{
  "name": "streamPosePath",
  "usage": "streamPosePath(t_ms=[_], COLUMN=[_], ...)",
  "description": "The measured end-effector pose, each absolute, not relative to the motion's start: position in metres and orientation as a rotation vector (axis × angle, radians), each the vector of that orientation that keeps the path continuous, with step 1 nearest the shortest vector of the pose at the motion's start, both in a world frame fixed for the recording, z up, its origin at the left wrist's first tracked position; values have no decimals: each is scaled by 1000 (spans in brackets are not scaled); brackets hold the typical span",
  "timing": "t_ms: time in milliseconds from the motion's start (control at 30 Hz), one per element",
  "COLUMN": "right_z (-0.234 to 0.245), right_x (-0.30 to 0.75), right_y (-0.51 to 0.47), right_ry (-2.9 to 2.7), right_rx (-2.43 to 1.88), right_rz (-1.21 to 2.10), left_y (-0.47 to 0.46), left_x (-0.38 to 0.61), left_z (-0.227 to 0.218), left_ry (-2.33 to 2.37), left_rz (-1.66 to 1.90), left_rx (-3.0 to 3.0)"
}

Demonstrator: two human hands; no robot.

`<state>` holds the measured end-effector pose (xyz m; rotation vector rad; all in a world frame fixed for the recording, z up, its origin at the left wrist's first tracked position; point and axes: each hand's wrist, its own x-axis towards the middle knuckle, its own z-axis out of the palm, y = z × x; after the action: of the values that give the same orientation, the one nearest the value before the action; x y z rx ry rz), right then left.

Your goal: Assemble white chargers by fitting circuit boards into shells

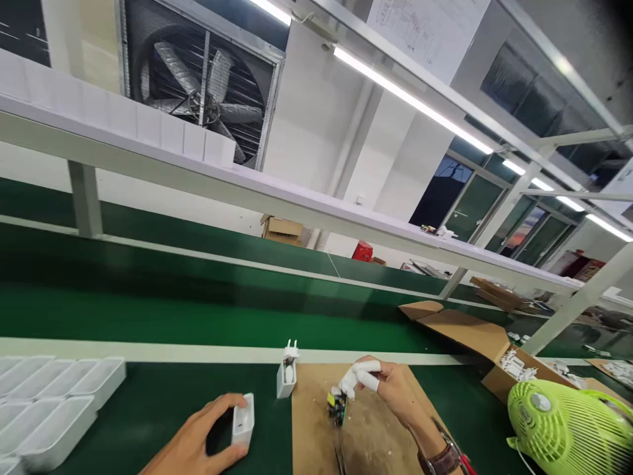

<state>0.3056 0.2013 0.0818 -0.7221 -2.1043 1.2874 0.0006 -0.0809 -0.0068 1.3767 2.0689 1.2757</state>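
My left hand (205,432) has its thumb and fingers on either side of a small white plastic charger housing (243,422) on the green bench. Over a brown cardboard sheet (316,439), my right hand (390,389), with white finger covers on its fingertips, pinches a small circuit board (337,407) with yellow and dark parts. Between the hands, a white charger case (287,379) stands upright with two prongs at its top and an open side. A thin dark tool (339,456), whose kind I cannot make out, lies below the board.
White housings (59,406) stand in rows at the left. On the right are a lime-green fan (568,425) and an open cardboard box (494,386) holding white parts. A long shelf (297,201) crosses above the green conveyor belt (198,310). A red-handled tool (467,464) lies by my right wrist.
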Motion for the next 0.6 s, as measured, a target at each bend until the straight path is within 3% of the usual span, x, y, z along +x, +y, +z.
streamPosePath(t_ms=[267,600], right_z=[53,49], right_x=[236,225], right_y=[105,57], right_ry=[-2261,-2781], right_rx=[-407,-160], right_rz=[1502,777], left_y=[-102,-112], left_x=[-4,-20], left_z=[14,5], left_ry=[2056,2019], left_rz=[1328,1193], left_rx=[1482,1516])
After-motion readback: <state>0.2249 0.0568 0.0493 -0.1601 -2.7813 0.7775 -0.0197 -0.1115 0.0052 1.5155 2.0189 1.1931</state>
